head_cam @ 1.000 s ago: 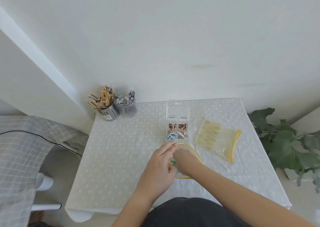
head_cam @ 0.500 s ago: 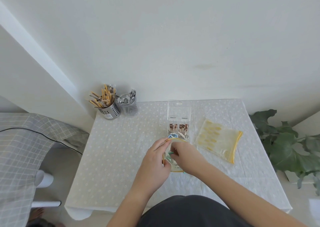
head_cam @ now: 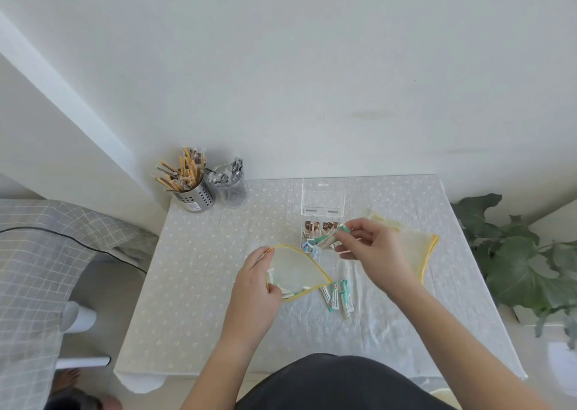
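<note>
Right hand (head_cam: 374, 247) pinches green sachets (head_cam: 326, 238) by one end, above box (head_cam: 323, 195). Left hand (head_cam: 254, 288) grips pouch (head_cam: 293, 269) rim, mouth wide, on desk (head_cam: 193, 284). Sachets likely light, slick, bendy; pouch floppy, so hold by rim.

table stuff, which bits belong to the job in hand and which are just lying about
In the job: left hand holding the open pouch; right hand pinching green sachets; clear box; loose sachets by the pouch.
Lying about: second pouch; metal holder of sticks; plastic cup; plant.
</note>
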{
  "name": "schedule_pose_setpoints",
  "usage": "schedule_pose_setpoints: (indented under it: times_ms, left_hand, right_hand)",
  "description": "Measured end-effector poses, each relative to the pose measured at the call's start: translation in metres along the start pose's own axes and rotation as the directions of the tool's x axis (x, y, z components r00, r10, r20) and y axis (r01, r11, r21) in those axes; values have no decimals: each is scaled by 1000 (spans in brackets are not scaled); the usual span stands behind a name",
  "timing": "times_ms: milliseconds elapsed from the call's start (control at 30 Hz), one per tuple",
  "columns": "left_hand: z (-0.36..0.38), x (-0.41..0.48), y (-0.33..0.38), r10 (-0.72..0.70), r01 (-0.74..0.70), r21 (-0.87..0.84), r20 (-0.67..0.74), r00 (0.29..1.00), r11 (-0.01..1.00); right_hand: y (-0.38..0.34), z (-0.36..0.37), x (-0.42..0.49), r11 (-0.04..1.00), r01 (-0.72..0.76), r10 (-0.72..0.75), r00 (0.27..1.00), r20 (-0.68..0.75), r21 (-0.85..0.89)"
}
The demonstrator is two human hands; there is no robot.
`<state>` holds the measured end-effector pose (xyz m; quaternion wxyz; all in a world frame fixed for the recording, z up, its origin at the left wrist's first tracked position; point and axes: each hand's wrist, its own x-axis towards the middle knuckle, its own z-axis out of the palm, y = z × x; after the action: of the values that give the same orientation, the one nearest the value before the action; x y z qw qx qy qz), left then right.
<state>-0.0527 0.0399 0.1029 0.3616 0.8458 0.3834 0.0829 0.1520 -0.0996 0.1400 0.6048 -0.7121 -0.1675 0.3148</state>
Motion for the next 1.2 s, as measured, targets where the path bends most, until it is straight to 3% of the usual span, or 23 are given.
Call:
schedule_pose_setpoints:
  times_ms: [67,167,367,733,1000,1200]
  left_hand:
    - [0,0,-6,-27,27,1,-2,1000,1000]
    - [0,-1,-12,-46,46,3,1,999,999]
    - [-1,-4,-13,-65,65,-3,-2,998,998]
    - [6,-6,-22,-95,95,-18,25,995,995]
    - [11,-10,-27,-90,91,-44,23,996,995]
    - [12,-12,-28,-85,86,-51,30,996,995]
  right_hand:
    - [6,-10,17,999,1,-4,998,-64,-48]
    - [32,-18,48,961,-27,-8,992,-124,-277]
    - [85,-2,92,779,-66,31,997,-66,-624]
    - [109,29,115,559,-217,255,963,-83,-801]
    - [112,44,118,410,-248,216,961,-171,-878]
    - [113,49,114,372,-274,172,959,-224,-887]
